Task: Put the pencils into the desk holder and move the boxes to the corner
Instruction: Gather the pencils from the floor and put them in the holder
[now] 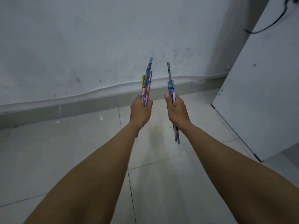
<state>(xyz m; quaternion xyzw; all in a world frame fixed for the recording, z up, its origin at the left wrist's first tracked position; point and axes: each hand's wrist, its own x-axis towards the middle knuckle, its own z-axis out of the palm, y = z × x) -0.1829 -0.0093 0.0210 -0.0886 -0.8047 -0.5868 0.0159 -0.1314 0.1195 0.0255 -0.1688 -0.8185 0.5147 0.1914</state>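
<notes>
1. Both bare arms reach forward, off to the left of the tall white panel (258, 102), the hands side by side with a gap between them.
2. The left hand (140, 110), the one farther from the panel, has its fingers curled tight round a bundle of patterned pencils (147, 81). They are blue, pink and yellow and stick up from the fist, fanned slightly at the tips.
3. The right hand (177, 110), nearer the panel, grips a second bundle (171, 84), thumb laid against the shafts. Some ends rise above the fist and others poke out below the wrist.
4. The two bundles do not touch, and both are well apart from the panel.
5. A scuffed pale wall (80, 46) runs leftward from behind the panel, with a grey skirting (48, 113) and a thin white cord (97, 91) along its foot.
6. A glossy tiled floor (64, 151) lies under the arms and meets the panel's base.
7. A black cable (275, 21) droops near the panel's top.
</notes>
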